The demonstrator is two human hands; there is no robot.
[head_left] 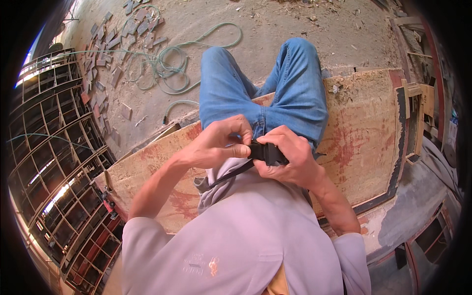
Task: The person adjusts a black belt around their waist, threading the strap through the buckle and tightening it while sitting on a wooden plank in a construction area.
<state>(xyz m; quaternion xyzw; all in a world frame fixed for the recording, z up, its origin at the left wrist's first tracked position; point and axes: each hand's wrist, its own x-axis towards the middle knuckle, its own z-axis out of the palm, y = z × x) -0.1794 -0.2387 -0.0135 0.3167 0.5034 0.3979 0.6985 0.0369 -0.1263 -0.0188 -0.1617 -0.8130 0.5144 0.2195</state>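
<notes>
A pale lilac shirt [226, 241] fills the foreground at 6 o'clock as two bare hands close on a black buckle-like piece [269, 153] at the lap, just off center toward 3 o'clock. The left hand [223, 142], on the piece's 9 o'clock side, pinches its end between thumb and fingers; the right hand [294, 156] grasps it from 3 o'clock, fingers curled around it. A thin black strap [232, 175] slants down toward 8 o'clock.

Past the hands, blue jeans [290, 98] bend at the knees toward 12 o'clock, above a red-stained wooden board [361, 128] spanning 8 to 3 o'clock. Farther off, a pale green hose [161, 61] lies coiled on the dusty floor [270, 24] at 11 o'clock, flat pieces [116, 76] scattered at 10, a metal grid [54, 167] at 9.
</notes>
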